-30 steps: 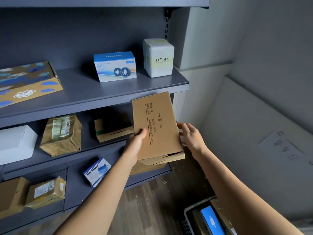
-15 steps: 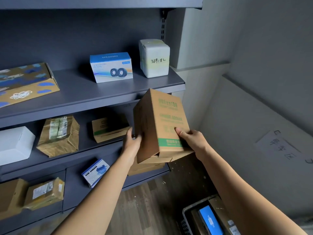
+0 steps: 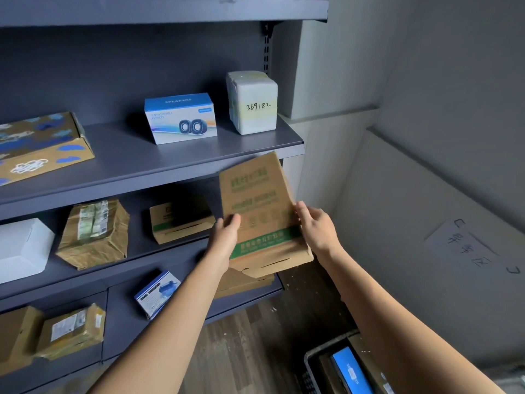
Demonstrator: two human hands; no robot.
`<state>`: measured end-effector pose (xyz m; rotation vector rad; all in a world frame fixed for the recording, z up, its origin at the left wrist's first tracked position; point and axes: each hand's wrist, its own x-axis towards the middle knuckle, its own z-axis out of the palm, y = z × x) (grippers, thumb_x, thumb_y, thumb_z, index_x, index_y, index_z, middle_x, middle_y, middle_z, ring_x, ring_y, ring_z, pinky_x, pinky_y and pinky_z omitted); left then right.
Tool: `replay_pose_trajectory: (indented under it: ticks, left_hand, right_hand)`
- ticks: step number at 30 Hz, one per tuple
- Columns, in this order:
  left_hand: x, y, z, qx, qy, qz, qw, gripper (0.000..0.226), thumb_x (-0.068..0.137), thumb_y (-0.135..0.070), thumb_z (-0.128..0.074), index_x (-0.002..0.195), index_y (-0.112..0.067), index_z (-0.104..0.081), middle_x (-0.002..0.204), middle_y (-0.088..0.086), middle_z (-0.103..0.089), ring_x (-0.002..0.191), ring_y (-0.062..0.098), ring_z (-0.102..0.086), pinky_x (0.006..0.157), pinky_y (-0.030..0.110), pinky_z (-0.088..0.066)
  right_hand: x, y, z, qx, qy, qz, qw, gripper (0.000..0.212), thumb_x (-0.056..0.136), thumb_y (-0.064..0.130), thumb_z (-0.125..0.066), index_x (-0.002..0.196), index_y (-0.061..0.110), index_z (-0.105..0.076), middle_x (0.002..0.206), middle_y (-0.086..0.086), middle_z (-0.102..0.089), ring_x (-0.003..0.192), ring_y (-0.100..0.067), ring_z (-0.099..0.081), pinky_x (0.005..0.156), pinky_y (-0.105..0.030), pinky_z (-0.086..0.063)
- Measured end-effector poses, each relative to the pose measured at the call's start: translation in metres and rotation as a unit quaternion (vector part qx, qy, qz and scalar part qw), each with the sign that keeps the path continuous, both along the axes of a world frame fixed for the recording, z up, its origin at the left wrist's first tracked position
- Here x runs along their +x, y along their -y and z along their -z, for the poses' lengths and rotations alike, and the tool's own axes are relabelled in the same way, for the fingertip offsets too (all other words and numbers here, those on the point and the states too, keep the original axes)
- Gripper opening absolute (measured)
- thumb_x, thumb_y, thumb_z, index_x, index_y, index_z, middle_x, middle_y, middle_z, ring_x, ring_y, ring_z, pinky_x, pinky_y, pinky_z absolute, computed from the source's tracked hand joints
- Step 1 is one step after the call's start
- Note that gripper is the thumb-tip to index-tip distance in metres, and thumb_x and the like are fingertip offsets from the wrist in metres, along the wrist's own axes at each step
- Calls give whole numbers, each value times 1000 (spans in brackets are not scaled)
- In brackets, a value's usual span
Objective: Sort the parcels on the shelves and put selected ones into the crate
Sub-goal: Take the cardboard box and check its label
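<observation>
Both hands are gripping a cardboard box [image 3: 255,200] with green print, holding it upright in the air in front of the right end of the shelves [image 3: 142,163], its top edge just below the front lip of the upper shelf. The left hand [image 3: 225,237] is clasping the box's left edge, thumb lying on the printed face and fingers hidden behind. The right hand [image 3: 318,228] is curling round the right edge. The crate [image 3: 309,361] is sitting on the floor at the bottom right, well below the box, with a blue-faced packet [image 3: 350,371] lying inside.

A speaker box [image 3: 180,118] and a white foam block [image 3: 252,102] are standing near the upper shelf's right end, and a patterned carton [image 3: 42,146] is lying at its left edge. On the middle shelf a white box [image 3: 22,248], a brown paper parcel [image 3: 95,231] and a small carton [image 3: 180,220] are sitting in a row.
</observation>
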<state>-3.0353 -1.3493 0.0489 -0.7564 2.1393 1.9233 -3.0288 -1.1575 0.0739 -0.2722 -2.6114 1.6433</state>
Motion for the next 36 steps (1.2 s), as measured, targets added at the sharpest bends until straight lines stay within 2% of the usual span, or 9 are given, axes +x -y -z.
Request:
replay_pose_trajectory:
  ticks: [5,9,16,19,22,24,26,29,36]
  left_hand:
    - [1,12,8,59,53,-19,997,45,99,-45,-45,136,-20,-43,134,4,-49,122,27,-47,103,43,-40]
    - [4,16,15,89,77,-14,993,51,93,-55,-49,130,-19,-51,125,12,-59,112,34,-57,101,50,-45]
    - [-1,7,2,55,21,-19,998,51,98,-46,-46,144,-27,-34,136,14,-52,116,38,-55,99,55,-46]
    - [-1,1,-8,70,28,21,997,76,81,-76,-45,144,-34,-35,132,9,-57,113,32,-58,96,52,-49]
    - [0,-4,-17,84,45,75,993,85,72,-88,-40,128,-26,-55,112,7,-69,102,27,-65,90,44,-54]
    - [-2,-8,-17,66,36,83,994,68,84,-76,-41,102,-14,-63,87,7,-71,80,21,-66,71,30,-53]
    - [-2,-11,-14,39,42,49,997,47,92,-61,-45,86,-16,-57,86,8,-66,80,21,-61,74,31,-51]
    - [-3,-8,-5,38,48,63,996,36,96,-53,-41,93,-22,-59,116,16,-63,106,28,-57,101,46,-44]
    - [-3,-2,0,134,46,139,980,55,88,-71,-41,128,-35,-55,123,1,-65,113,23,-57,99,47,-43]
  right_hand:
    - [4,-6,-8,3,5,-74,997,26,100,30,-51,121,25,-66,126,-7,-56,118,-21,-53,103,-34,-40]
    - [2,-13,-5,-21,118,-47,992,69,87,55,-61,145,26,-38,148,-8,-38,132,-27,-43,110,-42,-35]
    - [-7,-28,1,-75,116,8,990,49,95,41,-56,139,19,-52,135,-4,-58,116,-19,-55,103,-39,-46]
    - [-11,-32,-7,-128,115,8,985,53,90,51,-57,134,21,-56,128,-2,-61,114,-21,-57,93,-35,-45]
    - [-13,-34,-16,-190,137,31,972,69,75,67,-57,127,22,-60,117,-2,-64,104,-23,-56,79,-35,-42]
    - [-13,-36,-18,-210,129,22,969,66,73,63,-59,125,22,-62,114,-1,-66,100,-22,-56,71,-32,-40]
    - [-12,-36,-18,-204,108,-7,973,66,70,52,-63,131,26,-59,119,1,-67,105,-21,-60,73,-32,-42]
    - [-6,-36,-13,-182,92,-42,978,72,70,37,-71,138,23,-52,118,1,-68,104,-19,-67,85,-33,-52]
    - [11,-32,-7,-182,76,-108,974,43,79,15,-72,120,24,-61,115,-4,-63,96,-21,-68,85,-31,-56]
